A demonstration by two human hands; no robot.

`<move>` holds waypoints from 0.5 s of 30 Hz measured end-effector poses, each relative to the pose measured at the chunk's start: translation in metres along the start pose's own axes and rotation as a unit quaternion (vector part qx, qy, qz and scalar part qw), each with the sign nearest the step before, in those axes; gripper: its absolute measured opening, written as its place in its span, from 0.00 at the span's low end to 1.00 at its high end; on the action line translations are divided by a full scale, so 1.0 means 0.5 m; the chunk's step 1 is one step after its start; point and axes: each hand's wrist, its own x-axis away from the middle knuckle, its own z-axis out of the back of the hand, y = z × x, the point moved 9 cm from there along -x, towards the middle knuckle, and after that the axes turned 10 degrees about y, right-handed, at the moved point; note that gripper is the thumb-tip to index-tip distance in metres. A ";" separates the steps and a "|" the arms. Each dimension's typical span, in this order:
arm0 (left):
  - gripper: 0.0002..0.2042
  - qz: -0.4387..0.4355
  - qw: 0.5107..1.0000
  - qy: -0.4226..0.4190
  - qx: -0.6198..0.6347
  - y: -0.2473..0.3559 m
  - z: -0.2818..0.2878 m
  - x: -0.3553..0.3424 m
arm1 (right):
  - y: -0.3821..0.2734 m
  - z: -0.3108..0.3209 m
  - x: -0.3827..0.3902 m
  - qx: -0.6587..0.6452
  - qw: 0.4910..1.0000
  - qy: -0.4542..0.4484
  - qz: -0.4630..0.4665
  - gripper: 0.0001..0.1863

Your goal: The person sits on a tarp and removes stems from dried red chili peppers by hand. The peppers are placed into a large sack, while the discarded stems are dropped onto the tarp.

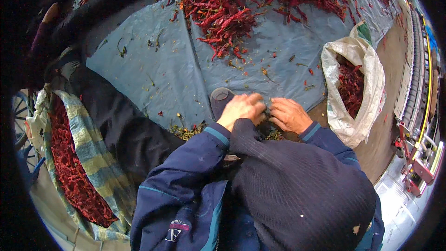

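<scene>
My left hand (242, 110) and my right hand (289, 115) meet in front of my raised knee, backs up. The fingers of each are curled inward, their tips close together, and whatever lies between them is hidden. Just behind the left hand shows the toe of a dark shoe (220, 96). Beyond my hands, a heap of dried red chilies (223, 16) rests on a grey-blue plastic sheet (153, 72). Stems and chili scraps (188, 131) lie beside and below my hands.
A white woven sack (371, 72) of red chilies stands open at right. A checked sack (90, 146), also holding chilies (76, 172), leans at left. Dark clothing of another person (107, 9) crosses the upper left. Metal machinery (420, 158) lines the far right.
</scene>
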 end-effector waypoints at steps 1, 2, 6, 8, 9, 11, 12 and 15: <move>0.11 0.068 0.997 0.032 -0.014 -0.033 0.016 -0.011 | 0.004 0.009 -0.001 0.003 1.000 0.021 -0.013 0.12; 0.12 0.075 0.992 0.102 -0.013 -0.053 0.059 -0.029 | 0.009 0.023 -0.002 0.007 0.999 0.041 -0.028 0.10; 0.17 0.111 0.962 0.200 -0.152 -0.090 0.175 -0.104 | 0.033 0.058 -0.071 0.016 0.990 0.122 -0.066 0.09; 0.17 0.115 0.960 0.179 -0.184 -0.113 0.157 -0.126 | 0.037 0.065 -0.126 0.028 0.989 0.142 -0.044 0.08; 0.17 0.116 0.959 0.168 -0.198 -0.124 0.144 -0.138 | 0.039 0.069 -0.148 0.022 0.987 0.150 -0.046 0.08; 0.12 0.142 0.955 0.171 -0.198 -0.159 0.125 -0.161 | 0.044 0.069 -0.182 0.010 0.985 0.165 -0.047 0.07; 0.10 0.146 0.953 0.175 -0.201 -0.175 0.114 -0.168 | 0.050 0.064 -0.190 -0.001 0.984 0.165 -0.059 0.07; 0.05 0.126 0.961 0.194 -0.153 -0.171 0.107 -0.176 | 0.051 0.064 -0.194 -0.019 0.984 0.156 -0.079 0.07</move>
